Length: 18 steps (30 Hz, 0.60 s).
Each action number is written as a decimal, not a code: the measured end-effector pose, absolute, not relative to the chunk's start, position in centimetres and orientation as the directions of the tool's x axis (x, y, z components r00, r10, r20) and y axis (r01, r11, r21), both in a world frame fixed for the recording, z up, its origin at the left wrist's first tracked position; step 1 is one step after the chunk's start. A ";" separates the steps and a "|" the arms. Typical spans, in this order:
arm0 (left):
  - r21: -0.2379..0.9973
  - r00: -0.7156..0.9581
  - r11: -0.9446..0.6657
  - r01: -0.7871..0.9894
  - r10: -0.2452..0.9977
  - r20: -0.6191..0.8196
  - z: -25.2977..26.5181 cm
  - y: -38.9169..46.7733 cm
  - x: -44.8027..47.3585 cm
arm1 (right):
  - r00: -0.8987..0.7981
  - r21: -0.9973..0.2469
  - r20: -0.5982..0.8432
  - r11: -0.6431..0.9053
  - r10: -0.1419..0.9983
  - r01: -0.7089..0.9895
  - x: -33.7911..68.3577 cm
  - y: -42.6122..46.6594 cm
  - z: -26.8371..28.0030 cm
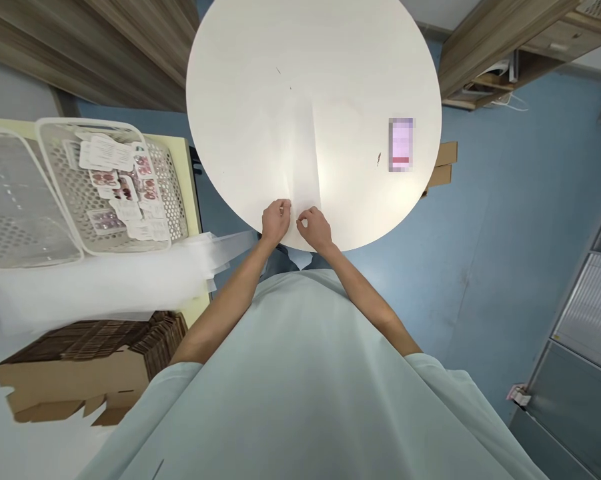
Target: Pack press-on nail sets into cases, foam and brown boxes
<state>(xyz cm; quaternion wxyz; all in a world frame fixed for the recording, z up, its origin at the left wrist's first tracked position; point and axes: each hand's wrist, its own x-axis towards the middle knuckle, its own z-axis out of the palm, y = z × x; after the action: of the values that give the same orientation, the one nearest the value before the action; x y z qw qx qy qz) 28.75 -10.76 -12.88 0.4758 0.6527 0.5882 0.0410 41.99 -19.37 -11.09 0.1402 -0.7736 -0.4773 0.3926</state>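
A long, thin, whitish translucent strip (306,150) lies on the white round table (245,87), running from the middle to the near edge. At its near end my left hand (277,221) is closed, fingers curled in along the strip's left side. Beside it my right hand (315,228) is closed too, thumb and forefinger pinched together over the strip. Only a small gap separates the two hands. The strip's edge between the fingertips is too fine to see clearly. A pale piece (300,257) shows below the table's edge, between my legs.
On the table's right lies a blurred phone-like rectangle (401,145), with a small brown bit (379,159) beside it. At left, a white basket (177,193) holds several carded packs. White sheets (130,280) lie nearby, above stacked flat cardboard boxes (80,380). Wooden cabinets (505,47) stand far right.
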 end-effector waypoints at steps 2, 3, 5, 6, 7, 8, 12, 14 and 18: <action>0.646 0.254 0.236 0.726 0.781 -0.571 -12.7 -11.0 29.2 | 0.223 -0.570 -0.502 -0.513 0.836 0.642 41.7 -19.2 -11.4; 0.629 0.235 0.259 0.733 0.771 -0.592 -12.7 -11.0 29.4 | 0.217 -0.561 -0.512 -0.515 0.831 0.648 41.7 -19.2 -11.5; 0.596 0.205 0.276 0.754 0.763 -0.613 -12.8 -11.0 30.0 | 0.206 -0.549 -0.526 -0.514 0.825 0.659 41.5 -19.1 -11.7; 0.582 0.193 0.279 0.764 0.761 -0.619 -12.9 -11.0 30.3 | 0.197 -0.546 -0.532 -0.511 0.824 0.663 41.5 -19.1 -11.7; 0.570 0.184 0.282 0.772 0.760 -0.624 -13.1 -11.0 30.5 | 0.187 -0.546 -0.537 -0.508 0.823 0.666 41.5 -19.2 -11.7; 0.561 0.175 0.282 0.778 0.760 -0.626 -13.3 -11.0 30.6 | 0.178 -0.548 -0.540 -0.504 0.823 0.667 41.6 -19.2 -11.7; 0.517 0.130 0.279 0.809 0.774 -0.620 -13.9 -11.2 30.7 | 0.221 -0.562 -0.511 -0.518 0.831 0.645 42.8 -19.4 -11.6; 0.508 0.115 0.275 0.817 0.784 -0.610 -14.1 -11.4 30.6 | 0.316 -0.552 -0.486 -0.566 0.815 0.612 44.0 -19.5 -11.6; 0.517 0.121 0.263 0.814 0.795 -0.595 -14.4 -11.6 30.9 | 0.467 -0.490 -0.509 -0.689 0.723 0.534 46.3 -19.3 -12.0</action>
<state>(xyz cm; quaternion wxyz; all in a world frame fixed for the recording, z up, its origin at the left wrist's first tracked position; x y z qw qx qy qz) 30.86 -11.64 -14.35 0.4383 0.6067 0.6630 -0.0110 46.26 -19.29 -12.04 0.1320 -0.8461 -0.3714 0.3587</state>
